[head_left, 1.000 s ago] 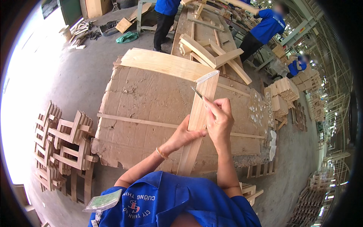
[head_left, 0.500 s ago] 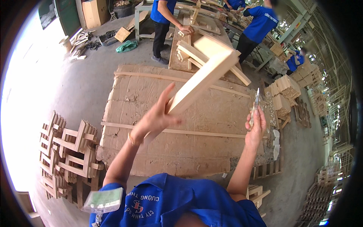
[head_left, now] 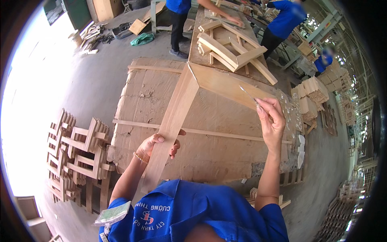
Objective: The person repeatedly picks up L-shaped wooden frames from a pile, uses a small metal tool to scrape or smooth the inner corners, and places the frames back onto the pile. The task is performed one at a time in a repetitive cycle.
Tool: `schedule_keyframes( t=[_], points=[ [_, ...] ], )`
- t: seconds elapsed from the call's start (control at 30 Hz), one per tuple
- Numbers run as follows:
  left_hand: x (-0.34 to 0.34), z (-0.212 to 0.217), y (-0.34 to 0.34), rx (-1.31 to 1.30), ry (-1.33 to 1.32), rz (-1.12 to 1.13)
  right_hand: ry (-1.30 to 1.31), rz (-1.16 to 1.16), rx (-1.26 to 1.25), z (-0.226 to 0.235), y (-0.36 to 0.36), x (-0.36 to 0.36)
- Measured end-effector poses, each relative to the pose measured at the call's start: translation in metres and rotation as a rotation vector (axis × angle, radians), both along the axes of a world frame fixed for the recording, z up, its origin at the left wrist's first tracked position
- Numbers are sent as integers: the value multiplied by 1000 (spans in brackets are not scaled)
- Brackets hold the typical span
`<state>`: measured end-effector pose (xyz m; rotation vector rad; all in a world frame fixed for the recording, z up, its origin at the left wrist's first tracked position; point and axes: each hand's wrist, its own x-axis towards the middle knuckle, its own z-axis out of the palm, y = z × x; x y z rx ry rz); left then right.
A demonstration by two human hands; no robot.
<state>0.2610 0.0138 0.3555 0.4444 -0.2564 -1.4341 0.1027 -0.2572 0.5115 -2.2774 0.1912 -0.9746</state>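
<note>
My left hand [head_left: 155, 145] grips one arm of an L-shaped wooden frame piece [head_left: 177, 105], thumb on the near face and fingers round the far edge. Its two pale boards meet at a mitred corner that points away from me; the second board runs right, toward my right hand. Between the thumb and fingers of my right hand [head_left: 273, 121] is a small thin-bladed tool [head_left: 247, 92], its tip pointing up and left over that second board. Most of its handle is hidden, and I cannot tell whether the hand touches the board.
Below lies a cardboard-covered worktable [head_left: 217, 157] with thin wood strips across it. More frame pieces [head_left: 231, 52] sit on the bench beyond, where co-workers in blue shirts stand. Stacked wooden frames [head_left: 78, 149] rise at the left; bundled wood blocks [head_left: 310, 90] lie at the right.
The frame piece has swung from a slanting, edge-on pose to one showing its two broad faces. My left hand has closed round its arm. The tool in my right hand has tipped left.
</note>
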Motion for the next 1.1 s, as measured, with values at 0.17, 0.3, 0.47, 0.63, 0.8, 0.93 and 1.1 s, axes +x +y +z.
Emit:
schedule_keyframes(
  t=[0.17, 0.3, 0.47, 0.63, 0.8, 0.93, 1.1],
  points=[
    [-10, 7, 7, -122, 95, -29, -4, 38, -204, 4, 12, 18],
    [-14, 6, 9, -123, 11, 5, 10, 65, -181, 3, 22, 23],
    [-18, 9, 10, -89, -82, 33, -13, 117, -272, 2, 29, 34],
    [-25, 9, 8, -63, -95, 8, -57, 131, -557, 17, 26, 69],
    [-29, 9, 6, -55, -110, -35, -49, 187, -564, 22, 22, 97],
    [-30, 6, 9, -86, -61, -63, 41, 161, -590, 17, 20, 77],
    [-29, -2, 5, -57, 24, -163, 151, 82, -537, 7, 24, 36]
  ],
)
